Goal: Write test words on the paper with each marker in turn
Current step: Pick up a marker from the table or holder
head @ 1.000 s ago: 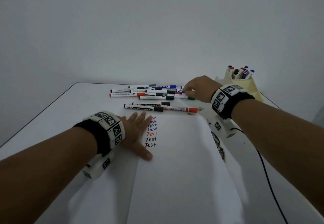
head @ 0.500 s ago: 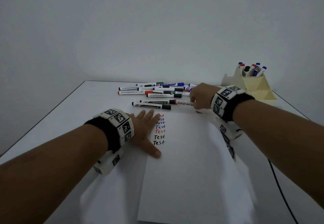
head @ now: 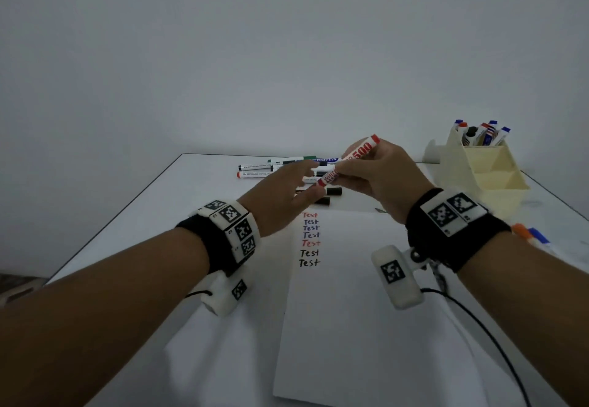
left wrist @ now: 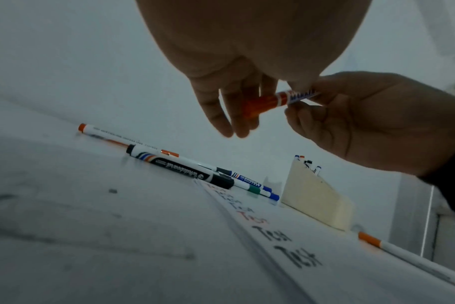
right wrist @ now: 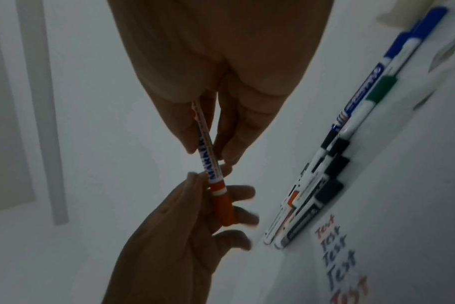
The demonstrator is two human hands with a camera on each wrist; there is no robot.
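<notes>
Red marker point(head: 349, 160) is off the table, held in the air over the table's far half, above the row of loose markers point(head: 287, 167) lying just past the paper's far edge.

Right hand point(head: 379, 177) pinches the barrel mid-length, thumb and fingers curled round it. Long axis runs diagonally: butt end up and away toward the far right corner, capped end down and toward the left hand point(head: 280, 193).

Left hand is at the cap point(right wrist: 222, 207). Fingers are loosely spread and half-curled round the orange cap, touching or nearly so. Wrist views don't show a firm pinch, so I can't tell whether it has closed on it.

Key relation: the cap points straight at the left hand along the barrel axis, so the left is the nearer hand for uncapping, I think. The pull likely goes along that axis, down-left, with the right hand holding the barrel fixed.

Paper point(head: 350, 311) lies below and nearer the front edge, with seven "Test" lines down its left side and free space under the last black one. Holder point(head: 478, 164) with more markers stands at the far right corner.
</notes>
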